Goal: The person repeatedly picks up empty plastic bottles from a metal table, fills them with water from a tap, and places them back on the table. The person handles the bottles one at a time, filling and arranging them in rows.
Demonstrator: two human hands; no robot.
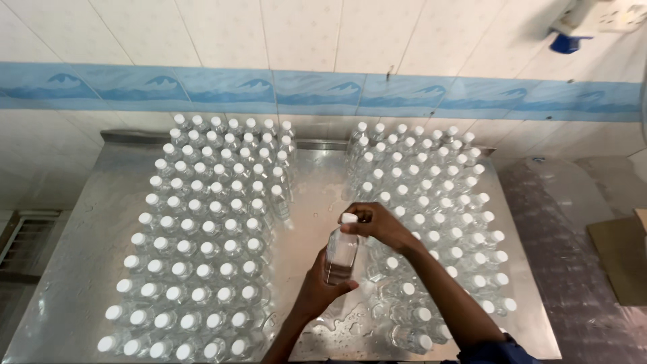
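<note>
At the far left edge a metal grate (23,236) sits low beside the steel table (74,269), whose wet top runs back to a white tiled wall with a blue band (222,87). On the left half of the table stands a large block of clear bottles with white caps (202,249), packed in close rows from the near edge to the far rim. Just right of that block, over the bare wet strip in the middle, the left hand (320,290) comes up from the near edge, its fingers curled round the lower part of a single clear bottle (342,259) held upright above the table. The right hand (381,226) reaches in from the right, its fingers pinched over the white cap (349,218) at the top of that bottle. Behind and to the right of the hands stands a second block of capped bottles (438,202). Further right lies clear plastic sheeting (566,222), then a brown cardboard piece (623,259) at the right edge, and high on the wall a blue and white fitting (573,27)
</note>
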